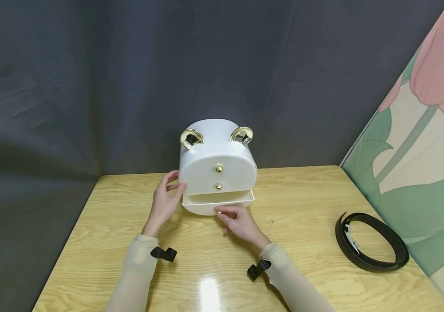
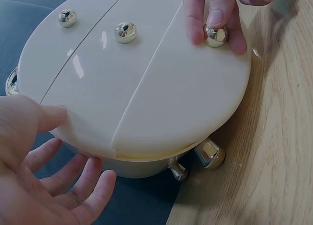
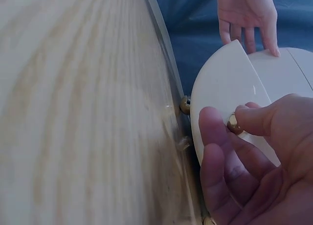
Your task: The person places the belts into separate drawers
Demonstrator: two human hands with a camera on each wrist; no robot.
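A white rounded box (image 1: 215, 147) with two gold ring-shaped ears stands at the table's far edge. Its bottom drawer (image 1: 202, 209) is pulled partly out; the two upper fronts are flush. With thumb and fingers, my right hand (image 1: 242, 223) pinches the small gold drawer knob (image 3: 234, 124). My left hand (image 1: 163, 206) is at the box's left side. In the left wrist view, its thumb (image 2: 52, 117) rests on the front's edge while the other fingers spread loosely beside the wall. Gold feet (image 2: 210, 154) show under the box there.
A coiled black belt (image 1: 395, 242) with a silver buckle lies on the wooden table (image 1: 299, 208) at the right. A dark curtain (image 1: 147, 78) hangs close behind the box, and a flower-patterned cloth (image 1: 440, 143) borders the right side.
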